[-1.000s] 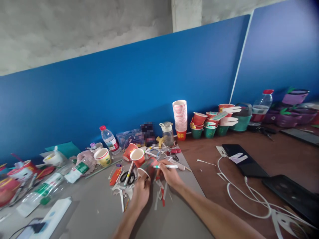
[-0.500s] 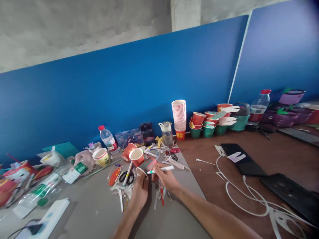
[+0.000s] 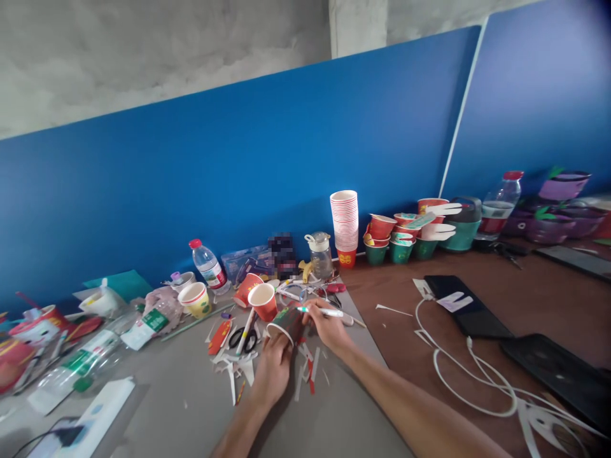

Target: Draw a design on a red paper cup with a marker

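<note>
The left hand (image 3: pixel 275 369) grasps a paper cup (image 3: pixel 288 320) near its rim; some fingers are hidden. The right hand (image 3: pixel 327 324) grips a white marker (image 3: pixel 329 312) between thumb and fingers, its green tip directed left toward the cup wall. Contact between tip and wall cannot be determined. The cup lies tilted between both hands, above the grey surface (image 3: pixel 176 413), its mouth facing the left forearm. Its wall is partly green.

Red and white paper strips (image 3: pixel 312 375) lie below the cup, between the forearms. Left of the left hand are white paper scraps (image 3: pixel 232 375), black-handled scissors (image 3: pixel 251 343) and a red cutout (image 3: pixel 219 337). A red cup (image 3: pixel 267 310) stands upright just behind the held cup; a second, tilted cup (image 3: pixel 243 292) is located behind it.

Farther back, a glass jar (image 3: pixel 321 262) stands near a tall cup stack (image 3: pixel 345 222). Red and green cups (image 3: pixel 401 253) are stacked to the right of that stack. A black device (image 3: pixel 482 318) and a white cable (image 3: pixel 436 366) occupy the brown surface (image 3: pixel 382 289). A blue partition (image 3: pixel 238 165) rises behind.
</note>
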A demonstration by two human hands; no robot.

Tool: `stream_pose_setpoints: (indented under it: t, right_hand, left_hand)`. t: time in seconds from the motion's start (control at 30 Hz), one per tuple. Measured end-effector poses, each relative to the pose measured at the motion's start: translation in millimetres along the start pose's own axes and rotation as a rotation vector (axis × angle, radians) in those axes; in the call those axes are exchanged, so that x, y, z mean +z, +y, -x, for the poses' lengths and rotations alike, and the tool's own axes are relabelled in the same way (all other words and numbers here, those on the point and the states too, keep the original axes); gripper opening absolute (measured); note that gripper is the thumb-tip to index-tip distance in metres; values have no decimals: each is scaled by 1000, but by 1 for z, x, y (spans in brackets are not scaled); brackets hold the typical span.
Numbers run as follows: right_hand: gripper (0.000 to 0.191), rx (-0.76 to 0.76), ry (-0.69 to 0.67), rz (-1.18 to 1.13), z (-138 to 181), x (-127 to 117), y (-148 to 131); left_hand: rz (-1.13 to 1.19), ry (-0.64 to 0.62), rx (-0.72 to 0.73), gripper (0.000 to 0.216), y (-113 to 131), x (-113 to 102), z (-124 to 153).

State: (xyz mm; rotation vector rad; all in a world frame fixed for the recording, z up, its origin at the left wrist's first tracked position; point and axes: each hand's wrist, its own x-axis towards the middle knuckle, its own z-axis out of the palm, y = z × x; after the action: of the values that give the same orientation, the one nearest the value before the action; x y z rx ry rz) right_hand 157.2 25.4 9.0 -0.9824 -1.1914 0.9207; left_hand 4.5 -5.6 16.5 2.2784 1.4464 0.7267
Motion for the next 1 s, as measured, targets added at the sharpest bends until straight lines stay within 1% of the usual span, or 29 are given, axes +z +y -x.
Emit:
stream_pose_setpoints:
  t: [0.03,0.13,0.17,0.2,0.3,0.33,0.37,0.47,0.5,0.53,0.57,0.67,0.7,0.73,0.83,0.87,0.9,1.0]
  right_hand:
    - [21,2,-14,3,0,-1,0]
    - [20,18,-152,-24,2,-1,-1]
    - [20,12,-163,-20,2,-1,-2]
    - [21,-4,-142,0,2,-2,-2]
    - [24,-48,3,85,1,-4,-3]
    - [23,-48,24,94,1,-5,-4]
    - [23,-38,12,84,2,-5,-4]
    - [21,4,-137,6,4,-4,-7]
    - [20,3,-168,0,4,-4,-7]
    - [20,-8,-165,13,3,-4,-8]
    - [19,-22,-125,42,2,-5,-8]
    - [20,-23,35,133,-3,-9,-8]
    - [20,-8,49,128,-4,-9,-8]
    - [20,8,30,100,-4,-10,-7]
    - [20,34,-97,-18,-3,-8,-6]
    - [21,28,-102,-28,-3,-8,-6]
    - [21,20,-72,-11,-3,-9,-6]
    - [20,15,79,112,-5,-14,-7]
  left_hand:
    - [-16,-8,1,28,1,0,0]
    - [-50,-21,-7,29,3,-1,1]
    - [-56,-29,-8,29,4,-1,1]
    - [-64,-37,-11,30,5,-1,2]
    - [-100,-74,-20,30,7,1,4]
    - [-113,-81,-23,30,7,2,5]
    - [-125,-89,-24,30,7,3,5]
    - [-146,-122,-31,33,7,4,8]
    - [-149,-135,-37,32,7,4,8]
    - [-149,-148,-41,32,7,3,8]
    - [-148,-157,-44,33,8,2,9]
    - [-145,-164,-31,43,10,1,9]
    - [-145,-167,-27,46,11,0,8]
    - [-144,-169,-27,47,12,0,8]
    - [-138,-175,-37,43,14,-2,8]
    - [-139,-175,-39,42,15,-2,8]
    - [-142,-176,-38,41,15,-2,8]
    - [-161,-191,-27,42,15,-2,9]
